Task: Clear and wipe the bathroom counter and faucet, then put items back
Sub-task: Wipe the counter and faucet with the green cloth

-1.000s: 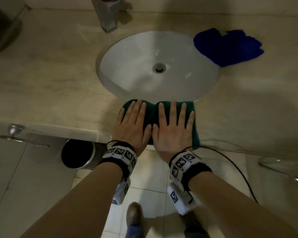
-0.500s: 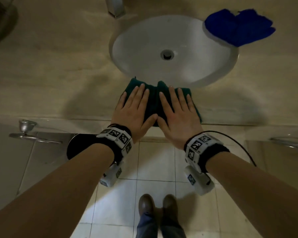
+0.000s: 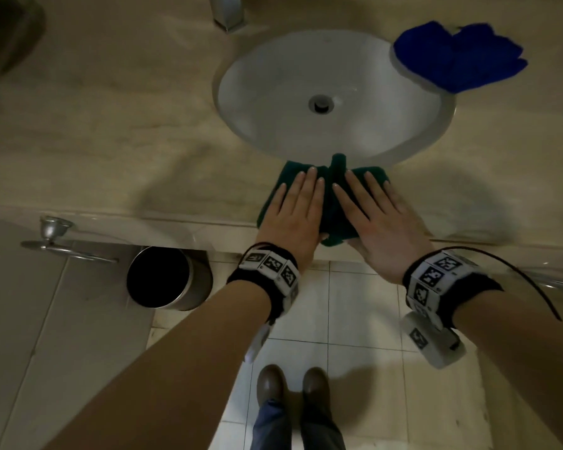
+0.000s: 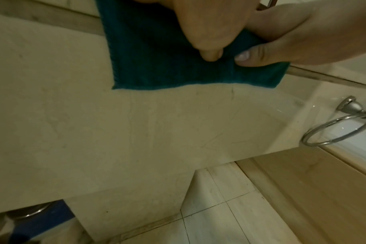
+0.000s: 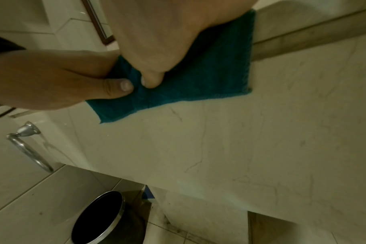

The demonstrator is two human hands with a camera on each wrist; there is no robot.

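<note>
Mostly green cloth (image 3: pixel 333 207) hidden under both hands.

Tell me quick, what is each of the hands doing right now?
Left hand: open, fingers flat, pressing the green cloth on the counter.
Right hand: open, fingers flat, pressing the same cloth.

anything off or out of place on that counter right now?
Two minor things. The green cloth is bunched into a ridge between the left hand and right hand, and its near edge hangs over the counter front. The blue cloth lies crumpled, overlapping the sink rim. No spills or damage visible.
</note>
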